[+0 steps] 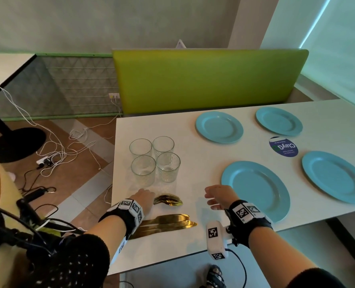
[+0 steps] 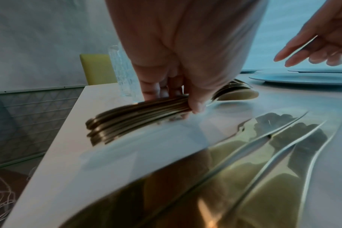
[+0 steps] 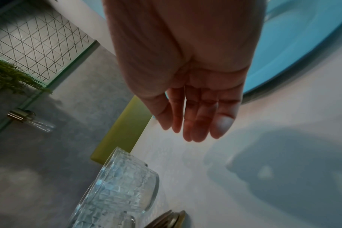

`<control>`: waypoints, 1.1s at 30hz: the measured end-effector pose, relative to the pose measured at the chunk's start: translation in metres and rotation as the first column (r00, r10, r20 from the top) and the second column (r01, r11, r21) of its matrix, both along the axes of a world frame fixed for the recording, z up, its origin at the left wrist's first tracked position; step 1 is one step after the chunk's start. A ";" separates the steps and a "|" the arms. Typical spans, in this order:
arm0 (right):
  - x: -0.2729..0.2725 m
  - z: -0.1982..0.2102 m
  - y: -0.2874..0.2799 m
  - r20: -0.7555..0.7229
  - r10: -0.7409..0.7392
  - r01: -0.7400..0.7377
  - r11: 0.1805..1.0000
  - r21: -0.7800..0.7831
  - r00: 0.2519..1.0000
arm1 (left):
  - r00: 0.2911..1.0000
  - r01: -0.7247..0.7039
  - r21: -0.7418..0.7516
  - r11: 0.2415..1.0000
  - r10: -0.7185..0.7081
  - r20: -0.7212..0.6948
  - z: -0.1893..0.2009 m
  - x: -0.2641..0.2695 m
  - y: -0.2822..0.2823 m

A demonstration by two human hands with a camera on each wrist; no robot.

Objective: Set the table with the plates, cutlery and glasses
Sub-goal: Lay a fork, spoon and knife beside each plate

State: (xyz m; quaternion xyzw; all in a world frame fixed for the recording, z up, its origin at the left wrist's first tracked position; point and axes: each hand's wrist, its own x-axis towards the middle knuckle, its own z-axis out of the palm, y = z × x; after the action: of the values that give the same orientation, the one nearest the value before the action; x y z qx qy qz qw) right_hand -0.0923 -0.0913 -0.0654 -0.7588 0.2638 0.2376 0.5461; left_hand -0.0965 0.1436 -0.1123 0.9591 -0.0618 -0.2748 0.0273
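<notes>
So far only the plates look dealt with: four blue plates sit spread over the white surface (image 1: pixel 193 242), the nearest plate (image 1: pixel 255 190) just beside the right hand, a second near plate (image 1: pixel 336 176) further right, and two far plates (image 1: pixel 219 127) (image 1: pixel 278 121) toward the green bench back (image 1: pixel 203 80). Everything else appears to be waiting. The four glasses (image 1: pixel 154 161) stand upright in a tight square cluster near the left edge of the surface, none yet beside a plate, and as far as can be seen they hold nothing. The gold spoons (image 1: pixel 168 200) lie in one stack just in front of the glasses, and the gold knives (image 1: pixel 166 223) lie fanned side by side nearer the person; no forks can be made out. The left hand (image 1: pixel 143 199) is down on the handles of the spoon stack, and the left wrist view shows its fingers (image 2: pixel 152 91) and thumb curled round the bunched handles, so it grips them, though whether the stack has left the surface cannot be told. The right hand (image 1: pixel 218 197) hovers between the cutlery and the nearest plate with straight, relaxed fingers (image 3: pixel 197 123) and holds nothing. My judgement is that the task is roughly a third done: the step in hand seems to be taking up the spoons for sharing out, with knives and glasses still to be distributed to the four places. The plates themselves carry nothing. A round blue sticker (image 1: pixel 283 146) lies on the surface among them.
</notes>
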 end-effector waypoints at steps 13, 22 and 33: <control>-0.003 0.027 -0.004 0.107 0.046 -0.058 0.992 0.112 0.993 | 0.803 -0.596 -0.714 0.368 0.289 -0.522 0.071 0.021 -0.078; 0.005 0.049 -0.021 0.243 0.023 -0.041 0.997 0.069 0.970 | 0.798 -0.602 -0.783 0.158 0.174 -0.578 0.083 0.034 -0.121; 0.019 0.049 -0.059 0.268 -0.168 0.149 0.985 0.090 0.949 | 0.794 -0.607 -0.786 0.114 0.114 -0.597 0.086 0.051 -0.168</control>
State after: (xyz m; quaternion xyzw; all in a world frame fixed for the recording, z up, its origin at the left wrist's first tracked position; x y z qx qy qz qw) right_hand -0.0732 -0.1505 -0.0167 -0.7415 0.2372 0.0944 0.6205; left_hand -0.0455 -0.0249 -0.0267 0.6335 0.0320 -0.3445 0.6921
